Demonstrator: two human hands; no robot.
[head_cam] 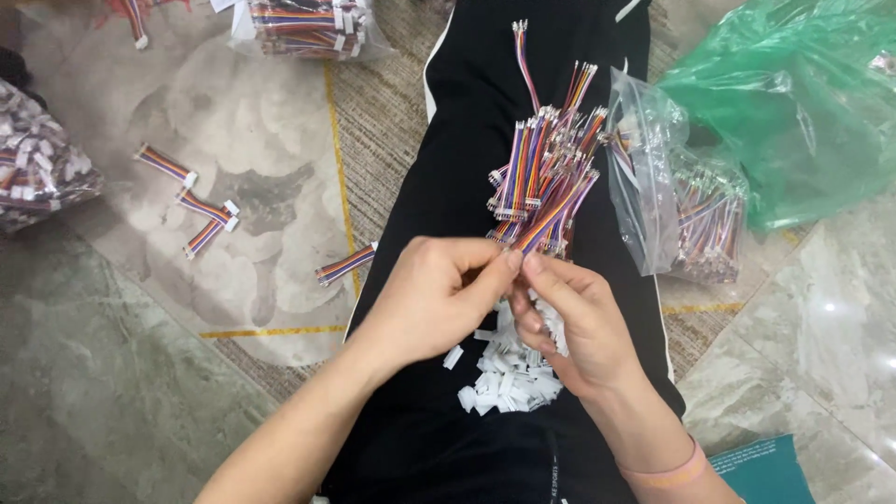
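Over the black-trousered lap (448, 187), both hands met at the middle of the view. The left hand (434, 294) and the right hand (569, 322) each had fingertips pressed together, pinching the near end of a single rainbow ribbon cable (551, 217) between them; the cable ran up and away toward a loose heap of bare cables (546, 159) resting farther along the lap. Beneath the right hand lay a pile of small white connector housings (509, 373), also on the lap, just beside the wrists.

Judging by what lay around, the work looked partly done: 4 cables already carrying white housings (201, 210) were scattered on the patterned floor (261, 121) toward the left edge of the lap, with fuller clear bags near the floor's top edge (308, 23) and far left edge (37, 163). A good deal seemed left, since the heap on the lap was large and an open clear bag (677, 201) at the right edge held many more, beside a green plastic bag (803, 103).
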